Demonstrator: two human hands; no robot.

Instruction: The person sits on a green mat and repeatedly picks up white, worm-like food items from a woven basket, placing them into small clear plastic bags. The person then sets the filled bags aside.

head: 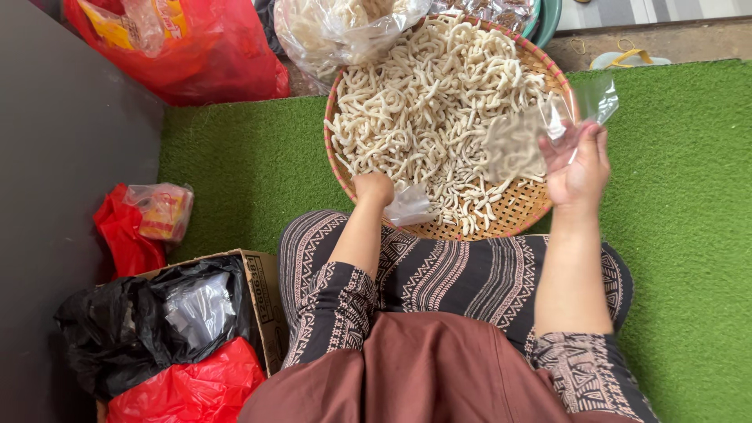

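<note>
**Both hands busy at a basket of pale crackers**

Right now a seated person works over a round woven basket [513, 215] that rests on green artificial turf [251, 157], just beyond the knees. The basket is heaped with pale, curly raw crackers [423, 102], with bare weave showing along its near right edge.

The left hand [374, 188] is down at the near rim of the basket, its grip clenched on the pile's edge; whether crackers are inside the fist cannot be told. Just to its right a small crumpled clear bag [409, 207] lies on the rim, touching the hand.

The right hand [578, 164] is raised over the right side of the basket, fingers grasping a thin clear plastic bag [548, 125] that stands up and blurs against the crackers behind it.

At the far side, a large clear bag [345, 31] holding more crackers leans over the basket, and a red plastic bag [196, 55] sits to its left. Near left, a cardboard box [262, 298] holds a black bag [117, 329] and a red bag [188, 388]. Beside it lies a small wrapped packet [160, 211].
</note>
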